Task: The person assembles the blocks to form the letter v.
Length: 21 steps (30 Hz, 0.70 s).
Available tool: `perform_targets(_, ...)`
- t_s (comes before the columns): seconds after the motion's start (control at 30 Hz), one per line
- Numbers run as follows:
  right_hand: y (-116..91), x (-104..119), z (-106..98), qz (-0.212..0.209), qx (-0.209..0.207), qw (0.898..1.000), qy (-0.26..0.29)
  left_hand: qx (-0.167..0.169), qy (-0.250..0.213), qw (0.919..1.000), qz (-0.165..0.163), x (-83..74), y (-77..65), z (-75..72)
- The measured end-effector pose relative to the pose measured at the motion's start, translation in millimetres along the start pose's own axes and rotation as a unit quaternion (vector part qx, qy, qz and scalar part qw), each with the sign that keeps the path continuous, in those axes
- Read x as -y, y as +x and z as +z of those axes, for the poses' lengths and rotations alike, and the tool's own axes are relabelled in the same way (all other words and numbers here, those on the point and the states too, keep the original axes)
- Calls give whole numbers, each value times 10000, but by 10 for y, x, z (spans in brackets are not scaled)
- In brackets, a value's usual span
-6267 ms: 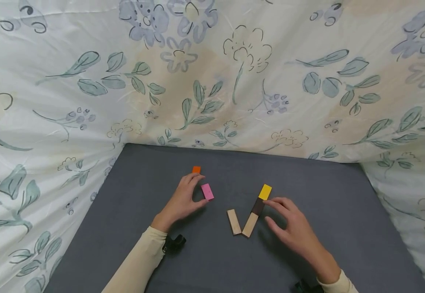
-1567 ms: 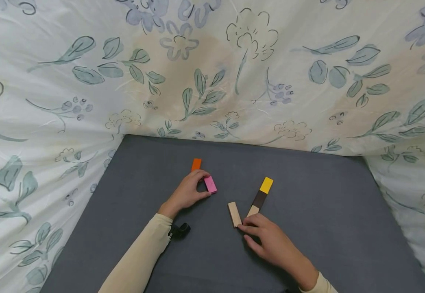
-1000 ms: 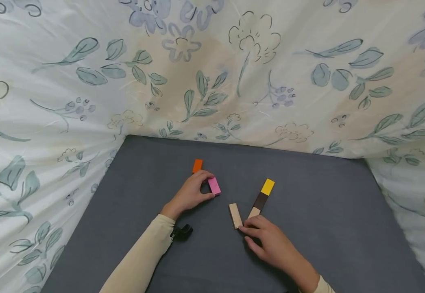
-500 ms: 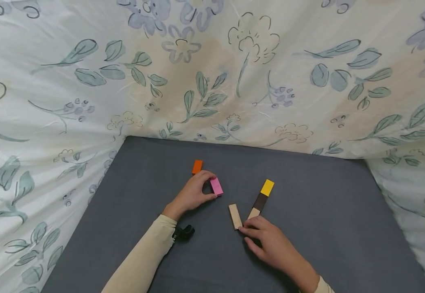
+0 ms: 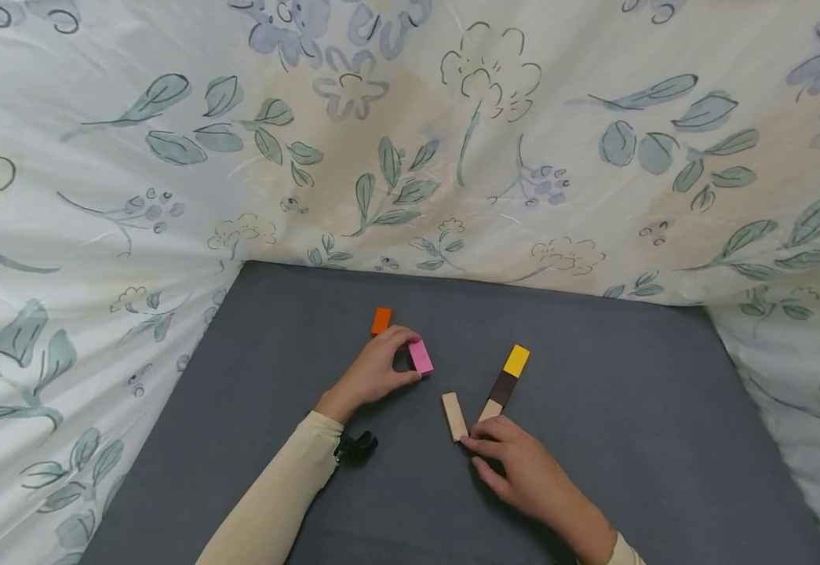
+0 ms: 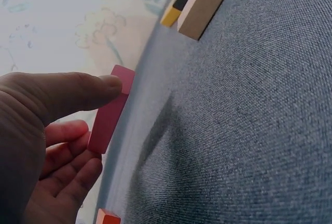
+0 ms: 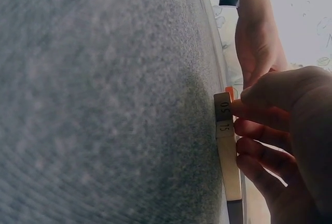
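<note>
Pink painted wood showed in the left hand [image 5: 374, 369]: the pink block [image 5: 420, 357] was pinched between thumb and fingers, seemingly raised off the grey surface [image 5: 628, 439], since a shadow lay apart from it in the left wrist view. The right hand [image 5: 522, 467] gripped nothing; its loose fingers touched the pale blocks near where their ends met, thumb standing clear.

A slip looked the likeliest trouble: an uneven squeeze could have twisted the pink block or let it drop. Swung low to the right, it could have clipped the slanting pale block [image 5: 454, 417]. A sideways push from the right fingers could have bent the row or opened the corner. The left knuckles, close by the orange block [image 5: 381, 321], could have shoved it if the hand drew back.

Six blocks were in view: one pink, one orange, one yellow, one dark brown, two pale. The yellow block [image 5: 516, 361], the dark brown block [image 5: 503, 388] and the partly covered pale block [image 5: 490, 410] lay end to end.
</note>
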State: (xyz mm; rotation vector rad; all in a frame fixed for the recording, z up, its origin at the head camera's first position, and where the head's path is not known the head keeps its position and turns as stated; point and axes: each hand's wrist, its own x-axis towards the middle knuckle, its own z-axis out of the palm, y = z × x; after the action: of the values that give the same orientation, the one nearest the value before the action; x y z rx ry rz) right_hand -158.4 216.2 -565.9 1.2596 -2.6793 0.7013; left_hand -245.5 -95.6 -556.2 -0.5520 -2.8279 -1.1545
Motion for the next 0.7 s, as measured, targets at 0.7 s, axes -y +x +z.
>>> perform_targets(0.7, 7, -21, -8, -37, -49, 10000, -70, 61, -27, 10000, -62, -91, 47, 3)
